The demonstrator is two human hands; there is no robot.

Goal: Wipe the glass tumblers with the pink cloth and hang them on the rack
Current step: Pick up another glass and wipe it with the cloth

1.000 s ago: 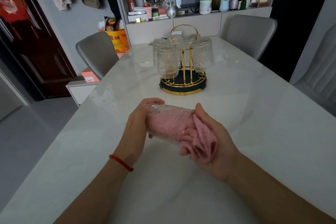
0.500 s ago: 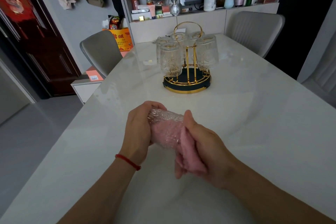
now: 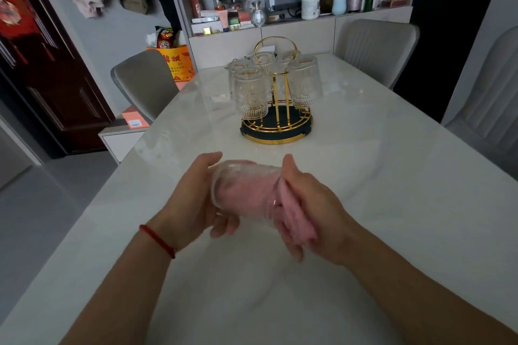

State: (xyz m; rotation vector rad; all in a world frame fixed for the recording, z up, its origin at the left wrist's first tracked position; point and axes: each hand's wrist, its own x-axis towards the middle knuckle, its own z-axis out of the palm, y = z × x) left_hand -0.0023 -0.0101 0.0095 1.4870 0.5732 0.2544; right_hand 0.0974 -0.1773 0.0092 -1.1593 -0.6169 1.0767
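A ribbed glass tumbler (image 3: 241, 187) lies sideways over the white table, its base toward my left hand (image 3: 193, 202), which cups that end with thumb on top and fingers beneath. The pink cloth (image 3: 294, 216) is stuffed into the tumbler's mouth and spills out to the right. My right hand (image 3: 311, 210) grips the cloth at the mouth. Further back stands the gold rack (image 3: 276, 131) on a dark round base, with several tumblers (image 3: 251, 96) hanging upside down on it.
Grey chairs stand at the table's far left (image 3: 143, 81), far right (image 3: 372, 47) and right edge (image 3: 487, 103). A shelf of bottles and boxes (image 3: 308, 5) runs along the back wall. A low white cabinet (image 3: 123, 134) sits left of the table.
The tumbler has turned in my hands and my left fingers have loosened round its base. My right hand has twisted with the cloth, which now hangs lower at the mouth.
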